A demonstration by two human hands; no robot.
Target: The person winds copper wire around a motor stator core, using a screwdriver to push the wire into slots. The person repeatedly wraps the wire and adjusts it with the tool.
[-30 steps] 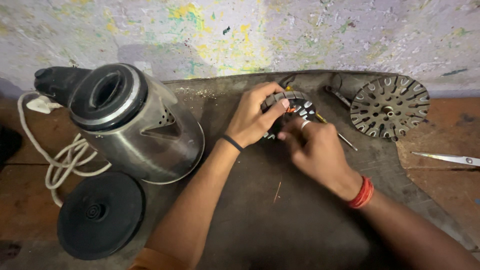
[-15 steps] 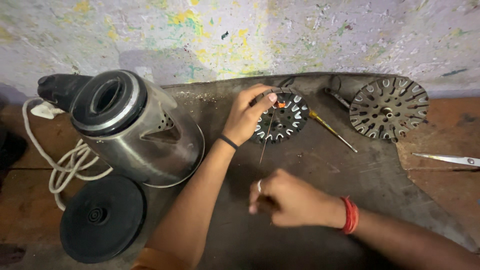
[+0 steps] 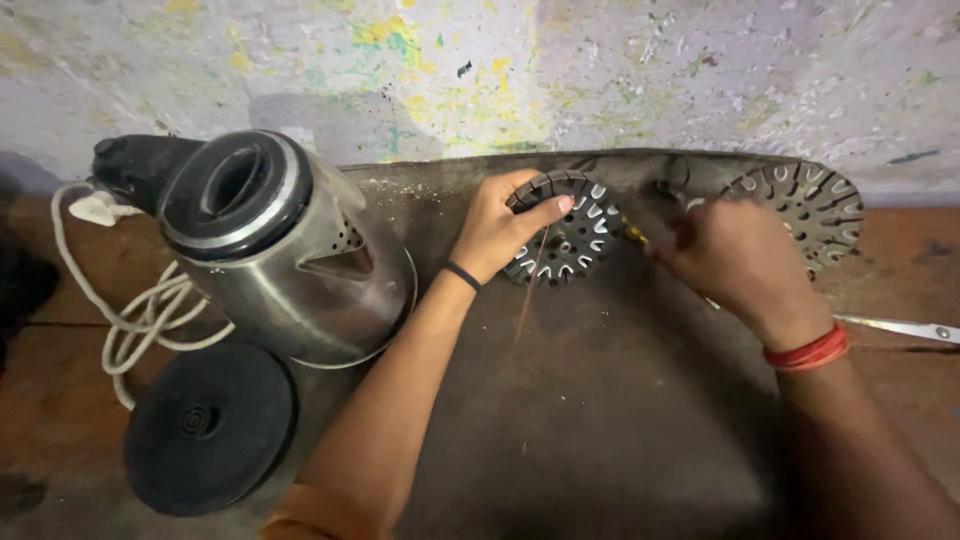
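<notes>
Since half a second ago the right hand (image 3: 735,262), loosely curled and blurred, has risen beside the slotted stator (image 3: 565,232), which the left hand (image 3: 500,228) pins on the counter (image 3: 620,420), thin wire (image 3: 527,290) trailing down.

Head view, single: looks steeply down, close over the dark mat (image 3: 600,420), facing the paint-flecked wall (image 3: 480,70) along frame top.

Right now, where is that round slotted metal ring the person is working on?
In the head view the slotted ring lies on the dark mat, upper centre, under the left hand, between the steel kettle and the right hand.
</notes>
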